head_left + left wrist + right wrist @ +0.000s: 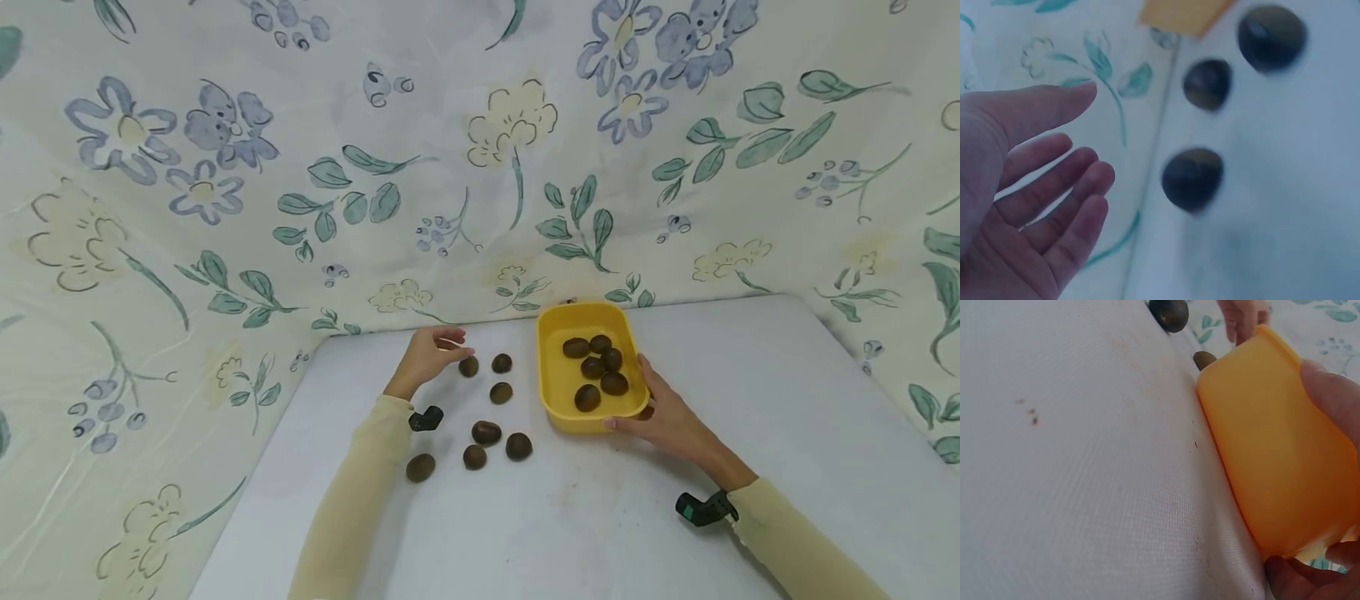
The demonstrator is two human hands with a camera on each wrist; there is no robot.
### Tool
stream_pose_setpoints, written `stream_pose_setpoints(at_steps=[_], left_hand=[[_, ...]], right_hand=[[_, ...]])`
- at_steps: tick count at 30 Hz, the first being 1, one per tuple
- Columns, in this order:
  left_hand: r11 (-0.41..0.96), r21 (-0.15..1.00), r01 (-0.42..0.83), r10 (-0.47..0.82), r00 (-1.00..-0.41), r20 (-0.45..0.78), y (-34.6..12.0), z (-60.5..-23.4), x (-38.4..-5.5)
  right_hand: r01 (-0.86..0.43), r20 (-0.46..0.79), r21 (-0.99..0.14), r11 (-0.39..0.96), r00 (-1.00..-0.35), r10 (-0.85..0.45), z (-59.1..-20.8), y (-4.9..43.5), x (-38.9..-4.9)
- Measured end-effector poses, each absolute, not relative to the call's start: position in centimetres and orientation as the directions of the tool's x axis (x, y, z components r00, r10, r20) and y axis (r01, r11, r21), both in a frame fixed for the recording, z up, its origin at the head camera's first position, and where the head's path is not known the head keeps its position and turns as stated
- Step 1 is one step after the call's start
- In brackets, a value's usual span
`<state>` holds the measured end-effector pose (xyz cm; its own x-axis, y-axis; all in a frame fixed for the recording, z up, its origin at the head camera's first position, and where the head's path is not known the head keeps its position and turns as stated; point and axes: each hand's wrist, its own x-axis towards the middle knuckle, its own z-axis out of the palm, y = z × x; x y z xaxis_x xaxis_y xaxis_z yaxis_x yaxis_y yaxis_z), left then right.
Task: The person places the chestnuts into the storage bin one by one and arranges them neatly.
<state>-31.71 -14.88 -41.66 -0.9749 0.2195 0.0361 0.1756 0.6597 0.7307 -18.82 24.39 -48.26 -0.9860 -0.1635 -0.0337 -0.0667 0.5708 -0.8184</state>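
Observation:
My left hand [431,358] hovers at the far left of the table with nothing in it, thumb and fingers parted in the left wrist view. Just by its fingertips lies a brown chestnut [468,367]. Two more chestnuts, one behind [502,362] and one in front [501,393], lie to its right. My right hand [663,417] grips the near right corner of a yellow plastic container [550,367], thumb at the front rim and fingers along the right side. Inside the container are several chestnuts [592,367]. The right wrist view shows the container's outer wall [1272,437] between thumb and fingers.
Nearer the front, several loose chestnuts [486,432] lie spread on the white table [525,533]. One chestnut [421,467] sits beside the left forearm. A flowered cloth [435,108] rises behind the table's back edge and along both sides.

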Motion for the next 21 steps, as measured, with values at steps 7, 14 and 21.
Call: stream_pose_setpoints(at_steps=[7,14,21], left_hand=[[0.679,0.721,0.140,0.203,-0.979,-0.001,-16.5,-43.7,-32.0],[0.707,0.702,0.085,0.197,-0.977,-0.081,-16.8,-44.6,-32.1],[0.746,0.655,0.123,0.214,-0.975,-0.061,-16.4,-45.3,-32.6]], right_hand=[[-0.062,-0.038,-0.823,0.565,-0.986,-0.163,-48.4,24.5,-18.9],[-0.051,-0.047,-0.821,0.569,-0.987,-0.156,-48.6,24.5,-19.0],[-0.062,-0.035,-0.822,0.567,-0.987,-0.159,-48.7,24.5,-19.1]])
